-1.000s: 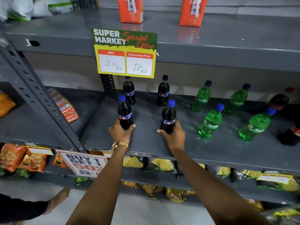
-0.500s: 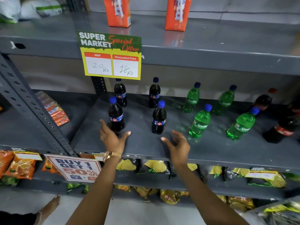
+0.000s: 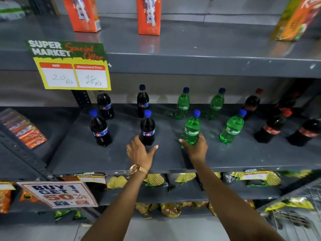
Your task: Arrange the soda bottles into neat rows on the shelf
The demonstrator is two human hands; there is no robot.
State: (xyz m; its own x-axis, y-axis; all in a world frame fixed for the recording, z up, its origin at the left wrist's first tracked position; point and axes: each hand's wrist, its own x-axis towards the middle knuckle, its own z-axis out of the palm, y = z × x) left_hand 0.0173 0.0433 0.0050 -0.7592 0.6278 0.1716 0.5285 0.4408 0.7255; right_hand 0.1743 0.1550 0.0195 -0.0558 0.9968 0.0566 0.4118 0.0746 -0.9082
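A grey metal shelf (image 3: 225, 159) carries soda bottles standing two deep. Dark blue-capped bottles stand front left (image 3: 99, 130) and at the back (image 3: 105, 106) (image 3: 142, 101). My left hand (image 3: 139, 154) is spread open at the base of the front dark bottle (image 3: 147, 127), thumb on its right side. My right hand (image 3: 197, 149) is wrapped around the bottom of a green Sprite bottle (image 3: 192, 126). More Sprite bottles stand at the back (image 3: 182, 105) (image 3: 216, 105) and front right (image 3: 231, 129). Red-capped cola bottles (image 3: 271, 129) stand furthest right.
A yellow price sign (image 3: 69, 66) hangs from the upper shelf, which holds orange cartons (image 3: 148, 16). Snack packets (image 3: 22, 129) lie on the shelf at left beyond the slanted perforated post (image 3: 26, 153). Chip bags (image 3: 154, 180) and a "BUY 1 GET 1" sign (image 3: 59, 193) are below. A wire basket (image 3: 295, 214) is lower right.
Both hands left the two front dark bottles and shifted right. The right hand closed on the green Sprite bottle; the left hand now sits at the right-hand dark bottle.
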